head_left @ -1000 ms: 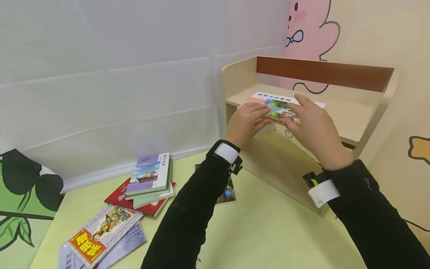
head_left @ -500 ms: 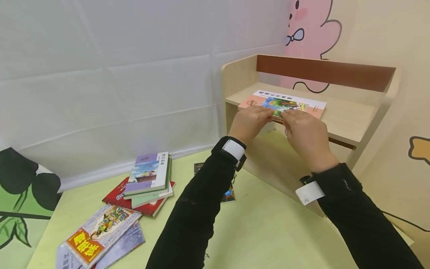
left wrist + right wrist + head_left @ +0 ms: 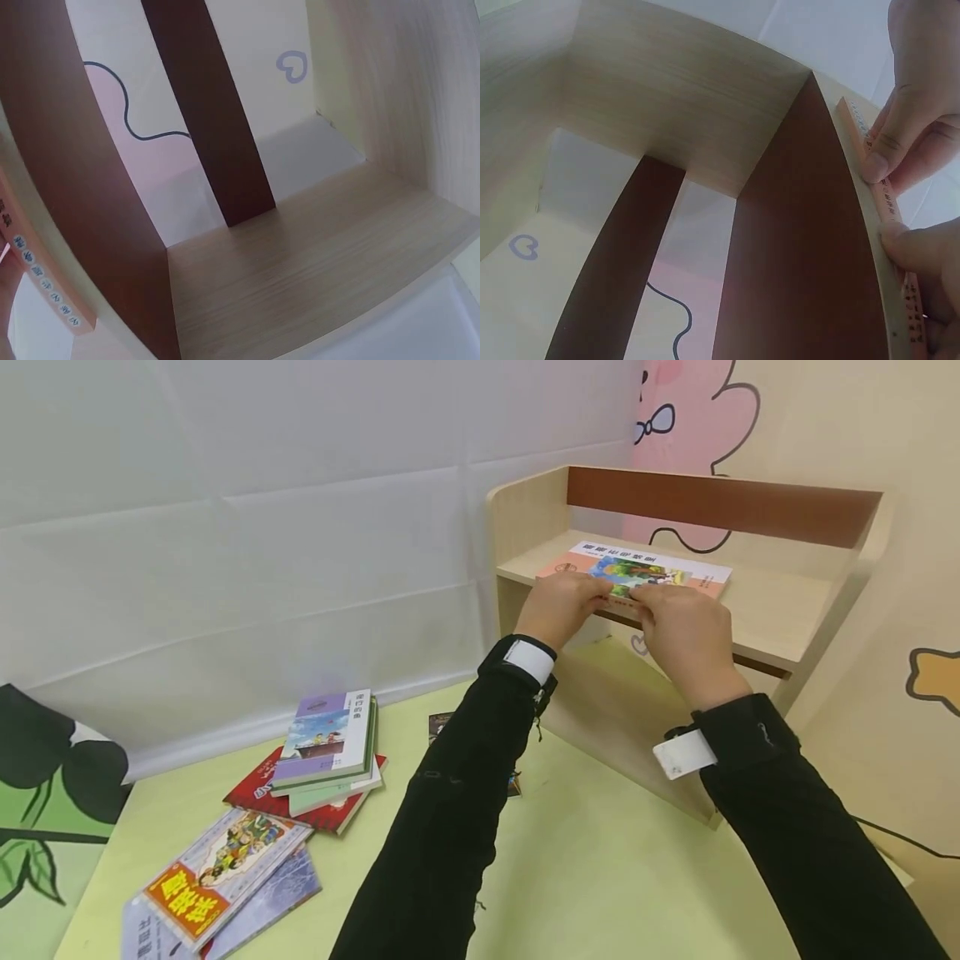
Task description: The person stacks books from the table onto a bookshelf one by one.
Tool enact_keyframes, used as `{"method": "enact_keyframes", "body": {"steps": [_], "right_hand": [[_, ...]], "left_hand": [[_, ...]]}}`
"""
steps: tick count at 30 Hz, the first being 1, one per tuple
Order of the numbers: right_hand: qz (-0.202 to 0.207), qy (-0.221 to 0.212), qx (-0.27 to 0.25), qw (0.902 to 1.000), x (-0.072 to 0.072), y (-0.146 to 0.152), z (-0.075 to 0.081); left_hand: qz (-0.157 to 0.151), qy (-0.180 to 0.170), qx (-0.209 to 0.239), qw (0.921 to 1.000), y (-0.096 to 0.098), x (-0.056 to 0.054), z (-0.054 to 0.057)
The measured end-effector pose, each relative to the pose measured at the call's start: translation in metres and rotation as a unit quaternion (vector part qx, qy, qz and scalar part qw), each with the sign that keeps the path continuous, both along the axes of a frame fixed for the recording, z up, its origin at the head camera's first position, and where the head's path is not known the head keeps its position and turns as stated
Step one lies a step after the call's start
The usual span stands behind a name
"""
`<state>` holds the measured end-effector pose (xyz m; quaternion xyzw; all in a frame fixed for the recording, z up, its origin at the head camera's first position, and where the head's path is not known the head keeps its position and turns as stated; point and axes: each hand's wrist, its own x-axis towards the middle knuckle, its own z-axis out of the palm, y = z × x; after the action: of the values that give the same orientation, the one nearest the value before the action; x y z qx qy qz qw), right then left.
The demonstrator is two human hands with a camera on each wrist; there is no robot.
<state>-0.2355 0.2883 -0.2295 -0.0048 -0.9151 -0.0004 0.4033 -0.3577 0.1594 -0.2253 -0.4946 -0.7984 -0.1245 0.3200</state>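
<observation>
A peach-and-white book (image 3: 637, 568) with a picture cover lies flat on the upper board of a pale wooden desk shelf (image 3: 795, 597), its spine toward me. At the left half of its front edge, my left hand (image 3: 558, 608) pinches the book, fingers over the cover and thumb at the spine. My right hand (image 3: 688, 635) grips the same edge just to the right. In the right wrist view, both thumbs rest against the spine (image 3: 889, 202), which runs along the board's edge. Only a strip of the lettered spine (image 3: 46, 276) appears in the left wrist view.
On the table's left, a purple-and-white book (image 3: 318, 739) tops a stack over a red book (image 3: 255, 789). Nearer lies a book with yellow lettering (image 3: 225, 877) over a bluish one (image 3: 292, 883). My left forearm partly covers a dark book (image 3: 438, 723).
My right hand has come down off the cover and drawn inward to the spine edge, near my left hand. The book stays on the board. The head view has tilted slightly downward.
</observation>
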Motion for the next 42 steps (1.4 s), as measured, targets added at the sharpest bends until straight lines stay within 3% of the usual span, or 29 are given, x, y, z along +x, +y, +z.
{"method": "enact_keyframes", "body": {"steps": [7,12,19,24,35,42], "right_hand": [[-0.017,-0.042,-0.03,0.9985,-0.002,0.0,0.008],[-0.024,-0.051,-0.024,0.9982,-0.004,0.0,0.01],[-0.024,-0.042,-0.002,0.9988,-0.003,0.002,0.01],[-0.029,-0.037,0.017,0.9987,-0.002,0.0,0.007],[-0.02,-0.029,0.026,0.999,-0.004,0.001,0.004],[-0.01,-0.035,0.032,0.9989,-0.01,0.004,0.004]], "left_hand": [[-0.003,-0.06,-0.021,0.998,-0.001,-0.008,0.011],[-0.004,-0.097,0.003,0.9953,0.0,-0.013,0.012],[-0.028,-0.107,0.026,0.9935,0.002,-0.015,0.009],[-0.023,-0.13,0.027,0.9909,0.003,-0.015,0.007],[-0.014,-0.132,0.028,0.9907,0.002,-0.013,0.005],[0.01,-0.15,-0.019,0.9885,0.004,-0.015,0.012]]}}
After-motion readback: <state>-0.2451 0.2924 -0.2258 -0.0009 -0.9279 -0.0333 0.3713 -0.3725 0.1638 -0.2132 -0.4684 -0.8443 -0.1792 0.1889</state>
